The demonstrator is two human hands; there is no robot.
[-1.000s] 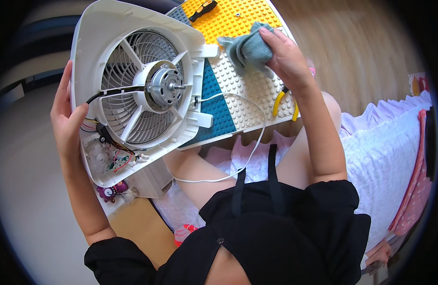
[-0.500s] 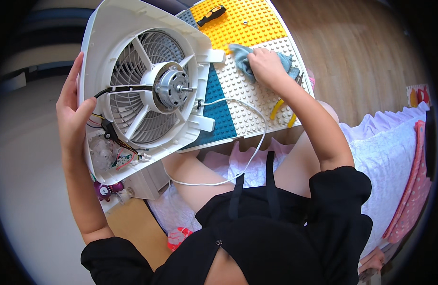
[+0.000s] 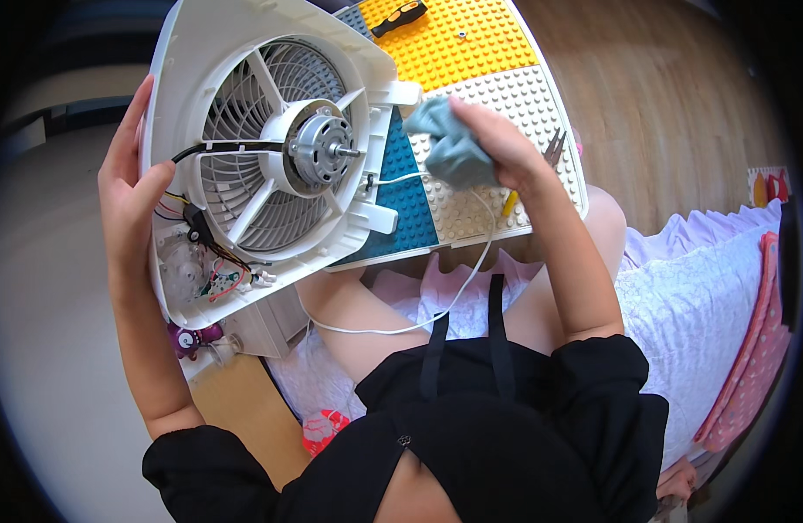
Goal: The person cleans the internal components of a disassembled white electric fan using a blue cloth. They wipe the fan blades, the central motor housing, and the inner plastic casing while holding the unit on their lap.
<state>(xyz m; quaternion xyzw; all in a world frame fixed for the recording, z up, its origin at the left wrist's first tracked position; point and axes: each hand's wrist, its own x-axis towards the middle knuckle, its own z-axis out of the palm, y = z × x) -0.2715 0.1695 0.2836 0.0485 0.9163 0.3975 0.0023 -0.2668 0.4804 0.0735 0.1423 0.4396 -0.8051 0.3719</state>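
Observation:
A white fan housing (image 3: 185,96) stands tilted at the left, its inner side facing me. At its centre a silver motor (image 3: 321,150) with a bare shaft sits in front of the round grille (image 3: 253,220). My left hand (image 3: 131,179) grips the housing's left edge, thumb on the inside and fingers behind. In my right hand (image 3: 506,148) is a bunched grey-blue cloth (image 3: 458,155), held above the studded tabletop (image 3: 497,94), to the right of the motor. Coloured wires and a small circuit board (image 3: 220,283) show in the housing's lower corner.
Yellow-handled pliers (image 3: 555,150) lie under my right wrist, partly hidden. A black-and-orange screwdriver (image 3: 399,17) and a small nut (image 3: 462,35) rest on the yellow panel. A white cord (image 3: 375,332) loops from the housing over my leg. A bed (image 3: 680,296) stands at the right.
My right hand has lifted the cloth off the tabletop and brought it nearer to me and the motor, uncovering the pliers' jaws. My left hand keeps its grip on the housing.

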